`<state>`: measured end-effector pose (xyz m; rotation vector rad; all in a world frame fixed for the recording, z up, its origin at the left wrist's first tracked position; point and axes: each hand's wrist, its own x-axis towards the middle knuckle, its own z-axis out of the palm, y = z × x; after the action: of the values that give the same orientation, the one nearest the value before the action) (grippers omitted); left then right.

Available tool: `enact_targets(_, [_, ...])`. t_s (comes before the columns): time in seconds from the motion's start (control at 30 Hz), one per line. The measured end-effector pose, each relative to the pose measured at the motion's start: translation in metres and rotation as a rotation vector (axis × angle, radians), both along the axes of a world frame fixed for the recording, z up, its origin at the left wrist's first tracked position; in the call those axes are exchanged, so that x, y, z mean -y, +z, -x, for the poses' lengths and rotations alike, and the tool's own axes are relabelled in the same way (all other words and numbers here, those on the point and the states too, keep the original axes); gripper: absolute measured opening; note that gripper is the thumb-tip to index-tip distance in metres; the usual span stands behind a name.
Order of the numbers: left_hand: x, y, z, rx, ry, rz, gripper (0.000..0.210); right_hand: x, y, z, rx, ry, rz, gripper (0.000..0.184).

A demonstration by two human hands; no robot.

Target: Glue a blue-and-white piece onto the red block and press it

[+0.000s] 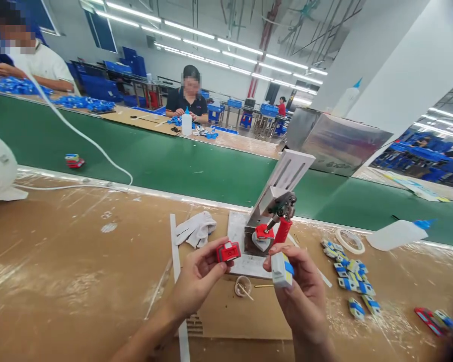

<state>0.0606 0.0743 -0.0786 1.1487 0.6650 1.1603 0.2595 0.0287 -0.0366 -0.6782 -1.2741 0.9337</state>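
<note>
My left hand (196, 276) pinches a small red plastic part (228, 251) between thumb and fingers. My right hand (302, 291) grips a white and blue plastic piece (282, 268) upright. Both hands hover over a cardboard-covered bench, just in front of a metal clamp jig (275, 211) with a red handle (283, 230). A small round cap with a stick (243, 286) lies between the hands.
White gloves (195, 229) lie left of the jig. Several blue and white pieces (349, 276) are spread at the right, with a tape roll (350, 240) and a glue bottle (398, 234). A green conveyor belt (166, 161) carries a toy (74, 161). Other people sit across it.
</note>
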Motion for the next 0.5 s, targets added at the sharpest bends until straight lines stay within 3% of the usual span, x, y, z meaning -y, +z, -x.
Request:
enact_targets(0.1, [0.001, -0.001, -0.002, 0.023, -0.019, 0.051, 0.055, 0.0, -0.013, 0.005, -0.052, 0.017, 0.109, 0.029])
enact_targets(0.2, [0.002, -0.005, -0.003, 0.029, -0.029, 0.047, 0.053, 0.0, -0.019, 0.008, 0.033, -0.029, 0.165, 0.029])
enact_targets(0.33, [0.001, -0.007, -0.002, -0.026, -0.011, 0.011, 0.047, -0.002, -0.021, 0.012, 0.22, -0.171, 0.132, 0.03])
enact_targets(0.5, [0.0, -0.005, -0.001, -0.084, 0.021, -0.067, 0.042, -0.005, -0.024, 0.014, 0.408, -0.247, 0.051, 0.031])
